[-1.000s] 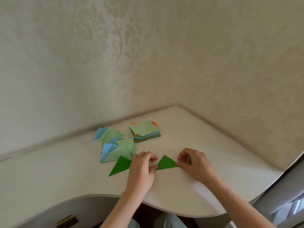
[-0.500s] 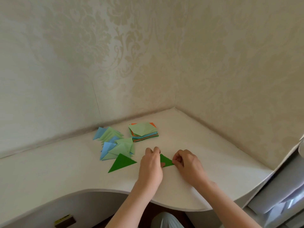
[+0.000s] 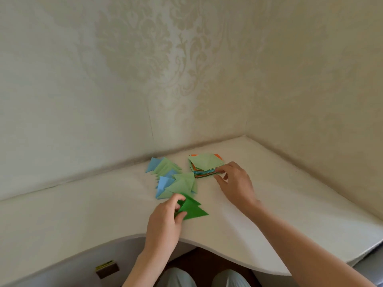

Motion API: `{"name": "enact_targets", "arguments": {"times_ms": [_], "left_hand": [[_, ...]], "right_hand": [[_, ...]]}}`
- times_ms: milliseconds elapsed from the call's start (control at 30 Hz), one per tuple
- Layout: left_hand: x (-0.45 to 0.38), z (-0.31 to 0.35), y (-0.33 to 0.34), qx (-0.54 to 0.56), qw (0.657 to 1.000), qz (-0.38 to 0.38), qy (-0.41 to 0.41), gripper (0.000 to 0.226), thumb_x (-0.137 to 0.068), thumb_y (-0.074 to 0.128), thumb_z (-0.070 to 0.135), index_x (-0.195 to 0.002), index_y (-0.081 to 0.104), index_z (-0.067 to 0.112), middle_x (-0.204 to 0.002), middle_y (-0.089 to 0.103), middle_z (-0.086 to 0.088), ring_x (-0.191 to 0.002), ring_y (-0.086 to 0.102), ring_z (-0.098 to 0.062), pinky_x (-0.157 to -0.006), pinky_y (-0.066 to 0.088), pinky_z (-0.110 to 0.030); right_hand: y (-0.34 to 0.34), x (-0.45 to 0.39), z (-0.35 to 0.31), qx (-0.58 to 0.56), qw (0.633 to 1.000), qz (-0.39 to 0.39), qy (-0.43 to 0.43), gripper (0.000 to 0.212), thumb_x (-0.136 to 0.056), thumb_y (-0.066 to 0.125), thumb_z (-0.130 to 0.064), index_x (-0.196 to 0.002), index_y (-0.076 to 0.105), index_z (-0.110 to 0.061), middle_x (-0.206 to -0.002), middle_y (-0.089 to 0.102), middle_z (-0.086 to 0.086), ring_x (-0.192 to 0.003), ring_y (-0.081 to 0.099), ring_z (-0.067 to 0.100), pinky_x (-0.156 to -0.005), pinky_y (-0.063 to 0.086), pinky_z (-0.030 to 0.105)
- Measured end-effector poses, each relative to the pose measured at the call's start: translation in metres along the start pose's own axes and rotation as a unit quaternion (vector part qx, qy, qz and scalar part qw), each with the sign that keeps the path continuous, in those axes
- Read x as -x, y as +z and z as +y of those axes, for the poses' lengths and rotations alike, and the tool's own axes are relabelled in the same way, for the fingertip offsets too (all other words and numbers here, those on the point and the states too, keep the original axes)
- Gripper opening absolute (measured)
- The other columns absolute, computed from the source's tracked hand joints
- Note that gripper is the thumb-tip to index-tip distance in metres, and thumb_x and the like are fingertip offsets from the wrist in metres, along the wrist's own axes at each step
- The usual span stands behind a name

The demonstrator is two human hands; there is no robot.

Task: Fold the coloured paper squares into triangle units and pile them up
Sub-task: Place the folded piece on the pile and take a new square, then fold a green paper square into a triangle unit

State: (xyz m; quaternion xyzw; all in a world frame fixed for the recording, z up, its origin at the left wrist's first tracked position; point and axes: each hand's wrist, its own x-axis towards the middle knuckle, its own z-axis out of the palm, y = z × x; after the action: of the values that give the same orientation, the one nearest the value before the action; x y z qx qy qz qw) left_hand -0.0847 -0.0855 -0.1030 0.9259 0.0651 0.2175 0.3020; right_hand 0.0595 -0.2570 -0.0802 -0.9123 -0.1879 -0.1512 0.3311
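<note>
Two dark green folded triangles (image 3: 193, 210) lie overlapped on the white desk (image 3: 290, 204). My left hand (image 3: 165, 222) pinches their left end between thumb and fingers. Just behind them spreads a loose pile of light green and blue triangle units (image 3: 172, 179). Further back sits a stack of coloured paper squares (image 3: 205, 165), light green on top with orange and blue edges showing. My right hand (image 3: 235, 183) reaches to the stack's near right corner, fingers spread and touching its edge, holding nothing that I can see.
The desk fits into a room corner, with patterned wallpaper on the back and right walls (image 3: 186, 79). Its front edge curves inward above my knees (image 3: 207, 276). A small dark handle (image 3: 107, 269) shows on the panel below left.
My left hand carried the newly folded dark green triangle leftward onto the other dark green one. My right hand let go of it and moved back to the stack of squares.
</note>
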Motion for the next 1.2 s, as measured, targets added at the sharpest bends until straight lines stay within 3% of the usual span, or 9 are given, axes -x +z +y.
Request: {"name": "enact_targets", "arguments": {"times_ms": [167,333,567,767,833,933,1067,1200], "left_hand": [[-0.014,-0.016,-0.001,-0.005,1.0,0.017,-0.016,0.027,-0.077,0.076,0.015,-0.098,0.062,0.024,-0.081,0.055,0.018,-0.072,0.051,-0.002,-0.06,0.034,-0.01],[-0.031,-0.025,0.002,-0.018,0.999,0.041,-0.001,0.028,-0.075,0.077,0.009,-0.095,0.064,0.022,-0.087,0.06,0.012,-0.08,0.053,-0.008,-0.067,0.043,-0.021],[-0.034,-0.023,0.003,-0.017,0.999,0.039,0.006,0.032,-0.075,0.068,-0.006,-0.091,0.065,0.021,-0.085,0.06,0.013,-0.078,0.051,-0.006,-0.065,0.036,-0.012],[-0.032,0.01,0.012,0.016,0.995,0.074,0.069,0.016,-0.082,0.066,0.005,-0.09,0.065,0.019,-0.086,0.062,0.011,-0.077,0.057,-0.005,-0.066,0.05,-0.02],[-0.032,0.025,0.019,0.046,0.993,0.069,0.087,0.017,-0.082,0.066,0.005,-0.093,0.064,0.019,-0.088,0.06,0.011,-0.078,0.057,-0.004,-0.069,0.048,-0.016],[-0.032,0.045,0.035,0.078,0.989,0.041,0.121,0.022,-0.082,0.067,0.005,-0.098,0.063,0.018,-0.095,0.057,0.011,-0.084,0.054,-0.002,-0.076,0.044,-0.01],[-0.029,0.063,0.061,0.085,0.983,-0.016,0.162,0.024,-0.082,0.068,0.01,-0.103,0.062,0.019,-0.104,0.057,0.01,-0.098,0.054,-0.006,-0.086,0.044,-0.02],[-0.024,0.066,0.081,0.063,0.984,-0.046,0.16,0.018,-0.084,0.066,0.02,-0.101,0.064,0.017,-0.099,0.062,0.007,-0.096,0.056,-0.013,-0.084,0.043,-0.022]], "right_hand": [[0.022,-0.027,-0.014,0.036,0.998,-0.042,0.015,0.034,-0.088,0.063,-0.036,-0.12,0.064,-0.024,-0.117,0.05,-0.004,-0.102,0.055,0.016,-0.083,0.048,0.033],[0.038,-0.035,-0.021,0.054,0.998,-0.031,0.009,0.026,-0.089,0.061,-0.036,-0.113,0.069,-0.029,-0.109,0.047,-0.007,-0.097,0.05,0.01,-0.07,0.037,0.024],[0.03,-0.032,-0.019,0.045,0.996,0.068,-0.026,0.015,-0.087,0.066,-0.029,-0.09,0.075,-0.017,-0.099,0.055,-0.005,-0.093,0.05,0.015,-0.067,0.042,0.03],[-0.022,-0.011,0.007,0.039,0.984,0.152,-0.086,0.008,-0.078,0.076,-0.024,-0.08,0.073,-0.016,-0.086,0.058,-0.006,-0.082,0.054,0.017,-0.063,0.044,0.031],[-0.04,0.006,0.02,0.056,0.979,0.162,-0.106,0.008,-0.077,0.077,-0.023,-0.079,0.072,-0.016,-0.084,0.06,-0.006,-0.079,0.054,0.016,-0.062,0.042,0.029],[-0.053,0.034,0.036,0.081,0.979,0.145,-0.122,0.01,-0.074,0.08,-0.024,-0.075,0.072,-0.018,-0.081,0.061,-0.006,-0.073,0.055,0.017,-0.063,0.043,0.03],[-0.052,0.065,0.045,0.105,0.985,0.081,-0.11,0.01,-0.071,0.082,-0.026,-0.075,0.073,-0.023,-0.082,0.062,-0.009,-0.074,0.059,0.017,-0.065,0.046,0.033],[-0.047,0.078,0.05,0.099,0.992,0.004,-0.082,0.012,-0.078,0.066,-0.039,-0.078,0.072,-0.029,-0.086,0.064,-0.012,-0.08,0.061,0.015,-0.069,0.045,0.033]]}}
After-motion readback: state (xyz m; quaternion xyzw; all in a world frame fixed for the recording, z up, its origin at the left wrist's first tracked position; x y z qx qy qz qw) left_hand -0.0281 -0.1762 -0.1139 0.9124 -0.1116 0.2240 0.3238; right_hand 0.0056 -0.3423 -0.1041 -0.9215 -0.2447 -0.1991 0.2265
